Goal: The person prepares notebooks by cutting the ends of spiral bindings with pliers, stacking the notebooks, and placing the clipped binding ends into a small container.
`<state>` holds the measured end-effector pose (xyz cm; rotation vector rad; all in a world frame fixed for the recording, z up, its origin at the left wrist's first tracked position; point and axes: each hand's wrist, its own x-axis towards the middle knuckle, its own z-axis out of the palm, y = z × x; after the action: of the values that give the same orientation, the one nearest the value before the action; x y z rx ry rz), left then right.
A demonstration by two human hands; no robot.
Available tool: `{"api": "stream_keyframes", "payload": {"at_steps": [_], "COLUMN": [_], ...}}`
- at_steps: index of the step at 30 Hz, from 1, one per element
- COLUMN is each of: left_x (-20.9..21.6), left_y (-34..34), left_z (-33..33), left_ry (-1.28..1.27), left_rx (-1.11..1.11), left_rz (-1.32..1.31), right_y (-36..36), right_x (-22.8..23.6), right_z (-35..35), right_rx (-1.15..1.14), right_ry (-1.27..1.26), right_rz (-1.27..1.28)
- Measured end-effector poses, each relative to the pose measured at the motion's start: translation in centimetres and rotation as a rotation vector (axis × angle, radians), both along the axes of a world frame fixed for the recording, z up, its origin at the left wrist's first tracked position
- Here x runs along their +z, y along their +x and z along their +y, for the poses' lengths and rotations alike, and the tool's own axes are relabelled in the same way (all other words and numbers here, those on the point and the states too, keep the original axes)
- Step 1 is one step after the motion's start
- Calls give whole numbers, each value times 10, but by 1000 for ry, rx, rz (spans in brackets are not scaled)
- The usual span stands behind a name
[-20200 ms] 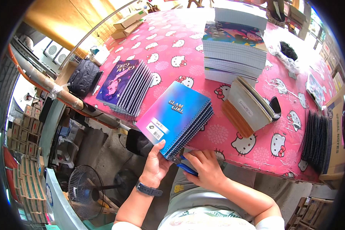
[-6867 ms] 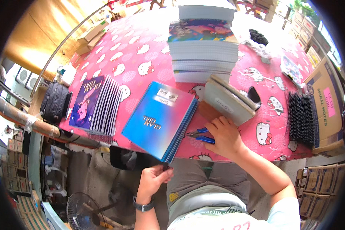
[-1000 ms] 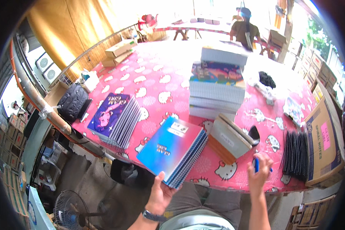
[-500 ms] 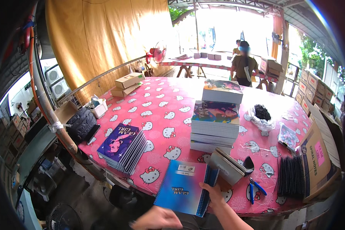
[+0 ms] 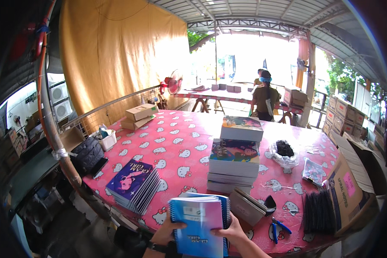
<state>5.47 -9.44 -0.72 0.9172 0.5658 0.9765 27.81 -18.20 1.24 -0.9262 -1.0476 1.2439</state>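
Observation:
Between both hands stands a small bunch of blue and pink spiral notebooks (image 5: 198,230), raised at the table's near edge. My left hand (image 5: 170,230) grips their left side, thumb across the front cover. On the right side my right hand (image 5: 232,230) closes round the edge in the same way. Just right of the notebooks leans a grey-brown block-like object (image 5: 246,208), with a black curved piece (image 5: 269,205) beside it. Blue-handled pliers (image 5: 280,230) lie farther right. Behind rises a tall stack of unbound notebooks (image 5: 233,165).
A pile of purple spiral notebooks (image 5: 131,185) sits at left. Black spiral coils (image 5: 318,213) lie beside an open cardboard box (image 5: 352,189) at right. A plastic bag of black material (image 5: 284,150) rests behind. Two people (image 5: 264,96) are at a far table.
My left hand has come up from the lower edge and taken hold of the notebooks' left side. The notebooks, lying flat before, are now lifted upright. The view has tilted up.

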Motion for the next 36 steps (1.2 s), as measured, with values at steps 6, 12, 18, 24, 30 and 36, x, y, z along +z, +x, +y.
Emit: {"api": "stream_keyframes", "payload": {"at_steps": [6, 12, 18, 24, 30, 36], "left_x": [41, -1, -2, -16, -19, -22], "left_y": [-21, -7, 5, 10, 16, 5], "left_z": [4, 25, 28, 22, 12, 8], "left_ry": [405, 453, 417, 198, 349, 307], "left_rx": [69, -12, 109, 173, 179, 113], "left_rz": [155, 71, 2, 58, 191, 237], "right_y": [19, 15, 7, 8, 3, 11], "right_x": [28, -1, -12, -35, -41, -50], "right_z": [29, 40, 55, 72, 54, 51], "right_rx": [131, -68, -72, -209, -228, -225], "right_ry": [221, 374, 413, 438, 389, 494], "right_rz": [-175, -163, -115, -50, -186, -530]}}
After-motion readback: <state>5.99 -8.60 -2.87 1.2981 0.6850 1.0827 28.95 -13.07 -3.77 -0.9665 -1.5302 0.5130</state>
